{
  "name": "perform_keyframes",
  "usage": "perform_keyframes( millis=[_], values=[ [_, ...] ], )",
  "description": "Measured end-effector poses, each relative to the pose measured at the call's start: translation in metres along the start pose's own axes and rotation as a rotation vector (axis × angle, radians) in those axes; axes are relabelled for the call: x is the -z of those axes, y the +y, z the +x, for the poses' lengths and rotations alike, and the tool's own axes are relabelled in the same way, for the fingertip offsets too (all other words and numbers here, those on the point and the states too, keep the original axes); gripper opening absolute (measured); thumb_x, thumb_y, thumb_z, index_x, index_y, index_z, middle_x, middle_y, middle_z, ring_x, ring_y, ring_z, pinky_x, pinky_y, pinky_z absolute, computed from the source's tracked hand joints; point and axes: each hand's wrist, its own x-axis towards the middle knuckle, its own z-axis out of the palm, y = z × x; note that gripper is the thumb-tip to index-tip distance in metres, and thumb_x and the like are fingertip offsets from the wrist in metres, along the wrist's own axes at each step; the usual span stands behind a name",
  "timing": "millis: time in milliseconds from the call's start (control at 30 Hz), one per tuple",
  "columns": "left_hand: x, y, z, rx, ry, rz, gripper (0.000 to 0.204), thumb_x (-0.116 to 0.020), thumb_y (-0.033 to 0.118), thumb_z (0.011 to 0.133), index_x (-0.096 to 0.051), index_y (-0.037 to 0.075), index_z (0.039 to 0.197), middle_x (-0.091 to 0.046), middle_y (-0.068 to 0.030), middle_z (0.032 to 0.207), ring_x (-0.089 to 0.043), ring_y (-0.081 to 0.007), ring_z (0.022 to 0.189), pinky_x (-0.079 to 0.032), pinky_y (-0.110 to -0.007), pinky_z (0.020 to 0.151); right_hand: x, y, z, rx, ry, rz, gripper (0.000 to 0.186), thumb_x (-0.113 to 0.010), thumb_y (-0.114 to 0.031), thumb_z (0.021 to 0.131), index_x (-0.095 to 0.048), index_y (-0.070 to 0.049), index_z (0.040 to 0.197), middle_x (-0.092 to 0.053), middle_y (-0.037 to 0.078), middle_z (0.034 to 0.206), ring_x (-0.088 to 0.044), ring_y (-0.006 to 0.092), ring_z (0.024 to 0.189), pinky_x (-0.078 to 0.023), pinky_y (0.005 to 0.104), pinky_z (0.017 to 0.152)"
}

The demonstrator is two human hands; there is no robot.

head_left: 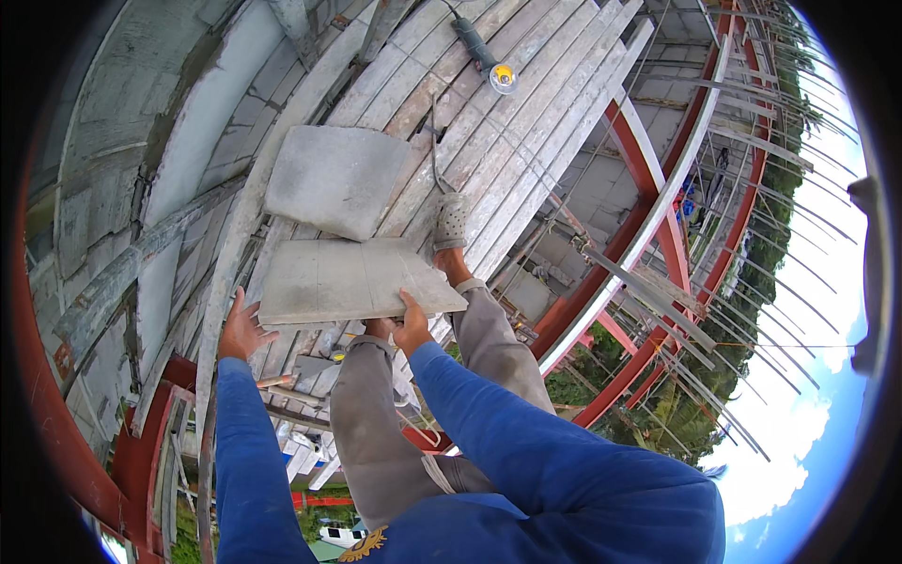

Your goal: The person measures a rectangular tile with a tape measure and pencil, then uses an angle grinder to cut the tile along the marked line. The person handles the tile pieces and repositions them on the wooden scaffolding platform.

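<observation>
A flat grey concrete block [348,277], with faint lines across its top, lies in front of me above my knees. My right hand [412,324] grips its near edge, thumb on top and fingers underneath. Beside its left end is my left hand [243,329], fingers spread; I cannot tell if they touch the block. Just beyond lies a second grey block [335,180], flat on the planks. An angle grinder [483,54] with a yellow-centred disc rests farther off on the boards.
The wooden plank platform [526,113] has an open drop along its right side, near red steel beams [644,169]. A bent metal bar [435,150] lies by my clog [451,224]. At left stands a grey block wall [117,141]. A trowel [315,367] shows below the held block.
</observation>
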Motion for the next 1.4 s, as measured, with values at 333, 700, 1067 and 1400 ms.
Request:
perform_keyframes(
  millis=[333,700,1067,1400],
  values=[
    [-0.031,0.000,0.017,-0.035,0.183,0.314,0.065,-0.086,0.033,0.095,-0.061,0.002,0.146,-0.066,-0.0198,0.146,-0.062,-0.0377,0.136,-0.050,-0.059,0.111,-0.020,0.001,-0.014,0.118,0.083,0.116,0.061,-0.085,-0.008,0.089,-0.056,0.007,0.140,-0.065,0.021,0.137,-0.070,0.0391,0.120,-0.062,0.0530,0.101],
    [0.000,-0.148,-0.117,-0.024,0.187,-0.098,0.052,-0.077,0.030,0.102,-0.061,0.011,0.148,-0.066,-0.0164,0.147,-0.065,-0.0405,0.129,-0.052,-0.067,0.104,-0.035,-0.070,-0.183,0.157,0.177,-0.238,0.055,-0.080,0.005,0.086,-0.054,0.006,0.134,-0.067,0.023,0.127,-0.074,0.0450,0.109,-0.067,0.0632,0.086],
    [-0.154,-0.114,-0.267,-0.226,0.264,-0.023,0.050,-0.068,0.032,0.107,-0.058,0.006,0.149,-0.067,-0.0166,0.145,-0.069,-0.0384,0.126,-0.057,-0.059,0.101,-0.049,-0.161,-0.208,0.230,-0.157,-0.114,0.059,-0.086,-0.003,0.083,-0.052,0.011,0.129,-0.072,0.022,0.116,-0.076,0.0346,0.096,-0.067,0.0475,0.079],
    [-0.430,-0.034,-0.227,-0.268,0.281,0.050,0.052,-0.066,0.029,0.109,-0.056,0.001,0.152,-0.065,-0.0183,0.147,-0.067,-0.0392,0.130,-0.057,-0.062,0.105,-0.116,-0.432,-0.193,0.284,0.030,-0.119,0.054,-0.086,-0.002,0.081,-0.057,0.012,0.125,-0.074,0.021,0.112,-0.076,0.0315,0.095,-0.065,0.0449,0.078]
  ],
)
